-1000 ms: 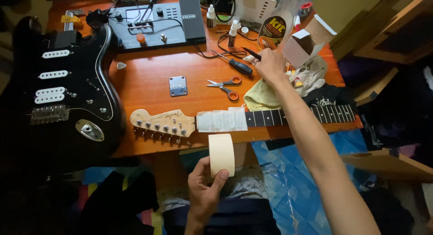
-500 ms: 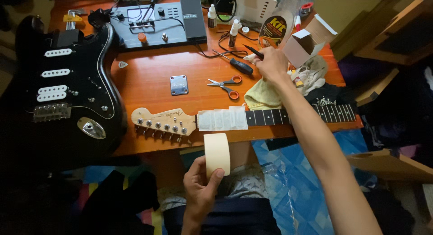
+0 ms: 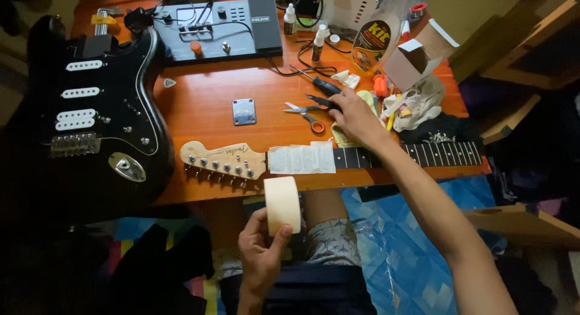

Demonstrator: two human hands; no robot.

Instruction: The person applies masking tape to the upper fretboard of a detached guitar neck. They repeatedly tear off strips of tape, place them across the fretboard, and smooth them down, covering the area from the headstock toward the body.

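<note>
Below, left hand (image 3: 261, 254) holds one tape roll (image 3: 282, 204); right hand (image 3: 355, 114) touches one scissors (image 3: 308, 112).

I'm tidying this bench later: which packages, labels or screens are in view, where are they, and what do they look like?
Cardboard box: back right of the table, open, brown with white flap.
Bottle label: back right, left of the box, yellow and black on a clear bottle.
Pedal screen: back centre, small pale rectangle on a grey effects unit.

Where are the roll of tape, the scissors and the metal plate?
roll of tape (image 3: 282, 204), head view, outer band.
scissors (image 3: 305, 113), head view, blades near the pivot.
metal plate (image 3: 244, 111), head view, flat centre.
</note>
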